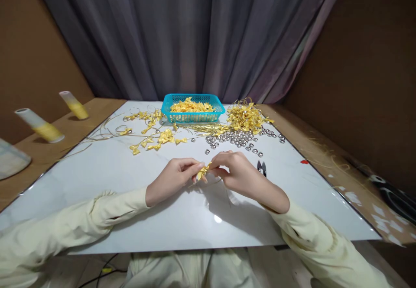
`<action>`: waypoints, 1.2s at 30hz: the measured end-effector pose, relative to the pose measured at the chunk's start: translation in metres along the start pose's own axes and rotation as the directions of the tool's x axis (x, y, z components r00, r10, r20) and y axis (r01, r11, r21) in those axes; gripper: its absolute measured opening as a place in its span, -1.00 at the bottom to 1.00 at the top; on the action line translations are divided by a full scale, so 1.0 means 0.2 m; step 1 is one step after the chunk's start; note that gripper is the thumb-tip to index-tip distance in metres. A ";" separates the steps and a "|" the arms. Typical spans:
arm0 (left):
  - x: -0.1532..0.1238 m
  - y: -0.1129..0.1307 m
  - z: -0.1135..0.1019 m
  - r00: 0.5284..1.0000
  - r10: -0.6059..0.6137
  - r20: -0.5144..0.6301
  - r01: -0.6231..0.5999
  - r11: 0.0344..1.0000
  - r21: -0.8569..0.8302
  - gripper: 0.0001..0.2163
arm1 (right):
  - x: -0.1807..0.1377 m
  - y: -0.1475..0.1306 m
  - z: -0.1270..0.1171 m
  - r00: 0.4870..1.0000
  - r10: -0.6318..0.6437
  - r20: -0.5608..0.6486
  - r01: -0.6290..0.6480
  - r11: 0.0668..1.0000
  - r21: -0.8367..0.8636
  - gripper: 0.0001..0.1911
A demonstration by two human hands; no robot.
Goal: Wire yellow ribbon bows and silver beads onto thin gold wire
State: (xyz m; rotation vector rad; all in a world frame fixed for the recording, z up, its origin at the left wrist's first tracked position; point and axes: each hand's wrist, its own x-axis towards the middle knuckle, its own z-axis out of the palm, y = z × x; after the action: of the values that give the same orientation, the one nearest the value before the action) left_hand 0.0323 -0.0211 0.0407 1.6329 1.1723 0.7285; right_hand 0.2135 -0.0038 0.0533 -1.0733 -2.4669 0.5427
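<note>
We are facing a grey-purple curtain (182, 32), which is hanging in folds behind the white tabletop (182, 231). Near the far edge, a blue basket (173, 117) is holding a mound of small yellow bows (191, 105). Just to the right of it, a heap of corded yellow bows (246, 117) is lying on the white surface. Nearer to us, our left hand (172, 175) is gripping one side of a yellow bow between thumb and fingers, while our right hand (242, 173) is pinching its other side. On the brown surface to the left, two yellow-and-white spools (47, 127) are standing near each other. Black snips (261, 168) are lying just beyond our right wrist. Loose yellow bows (166, 136) are lying scattered in front of the basket. The yellow bow (203, 172) in our fingertips is sitting between both hands. Small silvery rings (238, 138) are spreading out in front of the heap.
</note>
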 end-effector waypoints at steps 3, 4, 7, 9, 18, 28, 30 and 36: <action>0.01 -0.03 -0.01 0.999 -0.005 0.043 0.007 0.999 -0.045 -0.73 | 0.01 0.01 -0.02 0.998 0.062 0.012 -0.063 0.995 0.072 -0.72; 0.01 -0.04 -0.01 0.999 0.017 0.033 -0.015 0.999 -0.038 -0.74 | 0.02 0.01 -0.02 0.995 0.095 0.028 -0.097 0.990 0.107 -0.75; 0.00 -0.09 -0.03 0.973 0.191 -0.125 -0.174 0.975 0.137 -0.75 | 0.04 0.03 -0.03 0.977 0.176 0.120 -0.201 0.949 0.243 -0.83; -0.01 -0.11 -0.05 0.922 0.338 -0.191 -0.271 0.913 0.307 -0.79 | 0.05 0.04 -0.02 0.966 0.199 0.162 -0.242 0.919 0.310 -0.83; 0.00 -0.07 -0.07 0.986 0.082 0.146 -0.113 0.969 0.219 -0.79 | 0.03 0.06 0.04 0.979 0.116 0.166 -0.167 0.925 0.340 -0.84; 0.01 -0.02 -0.09 0.912 -0.126 0.391 0.130 0.991 0.014 -0.78 | 0.03 0.05 0.04 0.983 0.028 0.183 -0.077 0.961 0.266 -0.84; 0.01 -0.03 -0.08 0.911 -0.105 0.399 0.119 0.993 -0.009 -0.79 | 0.03 0.06 0.04 0.980 -0.007 0.198 -0.044 0.967 0.253 -0.83; 0.00 -0.04 -0.07 0.912 -0.069 0.405 0.082 0.997 -0.016 -0.86 | 0.02 0.07 0.04 0.979 -0.068 0.191 0.022 0.972 0.236 -0.84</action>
State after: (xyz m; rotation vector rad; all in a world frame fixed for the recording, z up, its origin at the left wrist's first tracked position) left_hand 0.0166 -0.0150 0.0382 1.6049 0.9104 0.3324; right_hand 0.2151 0.0064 0.0400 -0.9057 -2.5084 0.9396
